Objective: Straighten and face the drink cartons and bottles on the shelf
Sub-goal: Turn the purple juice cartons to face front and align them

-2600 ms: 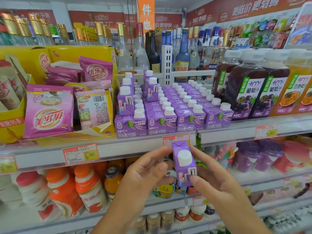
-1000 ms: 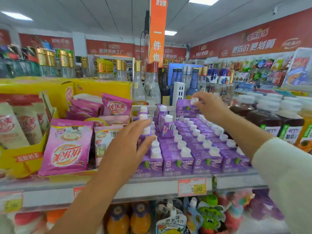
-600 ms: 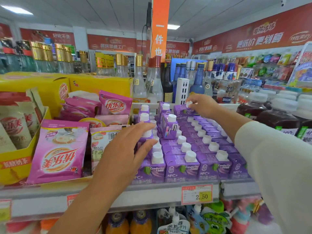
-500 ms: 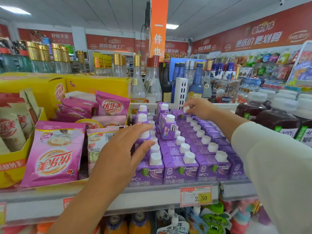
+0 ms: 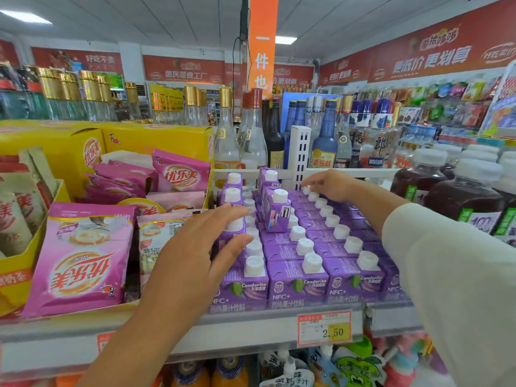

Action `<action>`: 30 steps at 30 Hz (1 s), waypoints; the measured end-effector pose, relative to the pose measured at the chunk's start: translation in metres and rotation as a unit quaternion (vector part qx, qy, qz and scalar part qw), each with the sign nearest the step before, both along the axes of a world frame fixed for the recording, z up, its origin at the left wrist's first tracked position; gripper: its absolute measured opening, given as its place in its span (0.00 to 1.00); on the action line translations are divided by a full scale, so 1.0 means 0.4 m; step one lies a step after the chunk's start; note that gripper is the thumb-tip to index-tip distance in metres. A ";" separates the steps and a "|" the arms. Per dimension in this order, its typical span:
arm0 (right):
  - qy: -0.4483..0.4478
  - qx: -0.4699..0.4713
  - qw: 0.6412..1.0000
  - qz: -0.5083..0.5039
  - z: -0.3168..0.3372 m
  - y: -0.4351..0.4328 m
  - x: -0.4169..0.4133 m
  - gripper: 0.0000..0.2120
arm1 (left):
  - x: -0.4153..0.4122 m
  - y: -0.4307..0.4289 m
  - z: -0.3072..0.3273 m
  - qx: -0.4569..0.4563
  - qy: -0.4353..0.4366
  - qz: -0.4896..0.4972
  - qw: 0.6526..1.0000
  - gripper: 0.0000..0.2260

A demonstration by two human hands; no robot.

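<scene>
Through the head camera, the person is working over the block of purple cartons (image 5: 296, 284) that is filling the middle of the shelf (image 5: 251, 326), just above the yellow price tag (image 5: 325, 328). The front row is showing its labels squarely outward, so that part is looking faced already. The left hand (image 5: 195, 255) is reaching in with its fingers straight and loosely spread, lying flat over the white caps of the leftmost column, probably to steady that column and line it up; it is gripping nothing. The right hand (image 5: 332, 184) is stretching to the back of the block, its fingers bending down onto the cap of the rearmost carton (image 5: 298, 195), and I cannot tell whether they are pinching the cap or only resting on it. A few extra cartons are sitting as a second layer on top, and the turned carton (image 5: 275, 212) among them is showing its side panel rather than its front, so it is likely waiting to be straightened. The grape juice bottles (image 5: 463, 196) are standing just beside the block on the right, pink sachets (image 5: 81, 261) on the left.
</scene>
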State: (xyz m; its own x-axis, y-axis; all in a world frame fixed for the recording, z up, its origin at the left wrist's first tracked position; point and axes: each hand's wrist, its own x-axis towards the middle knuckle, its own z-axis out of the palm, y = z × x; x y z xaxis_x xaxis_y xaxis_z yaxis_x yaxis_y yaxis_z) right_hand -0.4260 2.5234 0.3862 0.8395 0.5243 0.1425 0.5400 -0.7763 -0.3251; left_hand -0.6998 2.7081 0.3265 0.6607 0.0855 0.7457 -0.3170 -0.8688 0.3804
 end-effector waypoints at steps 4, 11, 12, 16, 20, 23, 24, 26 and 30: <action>0.002 0.023 1.000 0.008 0.022 0.002 -0.037 0.16 | 0.000 0.001 0.000 -0.003 0.004 0.008 1.000 0.16; -0.063 0.125 0.984 0.108 0.083 -0.002 -0.273 0.09 | -0.011 -0.008 0.011 -0.015 0.020 0.014 1.000 0.17; -0.051 0.115 0.984 0.123 0.084 0.000 -0.304 0.09 | -0.013 -0.010 0.014 -0.018 0.023 0.013 0.999 0.17; -0.029 0.046 0.994 0.092 0.060 0.038 -0.345 0.19 | -0.021 -0.019 0.026 -0.033 0.037 0.006 0.999 0.16; -0.094 0.081 0.992 0.028 0.024 0.067 -0.360 0.16 | -0.030 -0.023 0.039 -0.049 0.052 -0.002 0.997 0.17; -0.075 0.199 0.977 0.032 0.053 0.023 -0.402 0.11 | -0.034 -0.020 0.045 -0.061 0.066 -0.001 0.996 0.21; -0.068 0.230 0.970 0.040 0.069 -0.007 -0.427 0.11 | -0.037 -0.021 0.047 -0.057 0.062 0.010 0.996 0.22; -0.052 0.286 0.955 0.068 0.093 -0.076 -0.493 0.12 | -0.053 -0.034 0.048 -0.024 0.022 0.036 0.999 0.24; 0.052 0.355 0.922 0.144 0.056 -0.180 -0.627 0.14 | -0.118 -0.118 0.019 -0.069 0.002 -0.030 0.997 0.26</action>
State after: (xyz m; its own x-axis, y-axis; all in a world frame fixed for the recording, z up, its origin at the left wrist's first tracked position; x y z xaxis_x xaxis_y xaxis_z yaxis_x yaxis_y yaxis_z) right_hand -0.6767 2.4513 0.4088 0.7091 0.5328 0.4618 0.6269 -0.1767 -0.7588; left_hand -0.7468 2.6608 0.3342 0.6700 0.1476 0.7275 -0.3651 -0.7878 0.4961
